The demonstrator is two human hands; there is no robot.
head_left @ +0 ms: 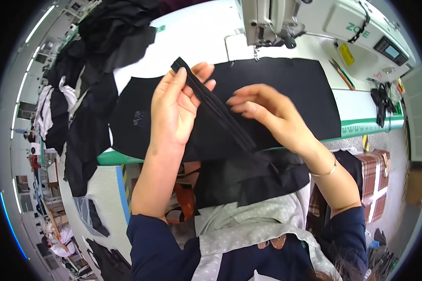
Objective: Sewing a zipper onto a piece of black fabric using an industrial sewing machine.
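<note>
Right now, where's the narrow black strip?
The narrow black strip is in the head view's centre, held by the left hand, slanting over the black fabric panel.

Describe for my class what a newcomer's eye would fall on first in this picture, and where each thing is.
Likely first is the narrow black strip, slanting at the centre, its upper end in the person's left grip, with the right grip close to its right. Beneath them a broad black fabric panel spreads across the white table, and the white sewing machine stands beyond, at upper right.
</note>
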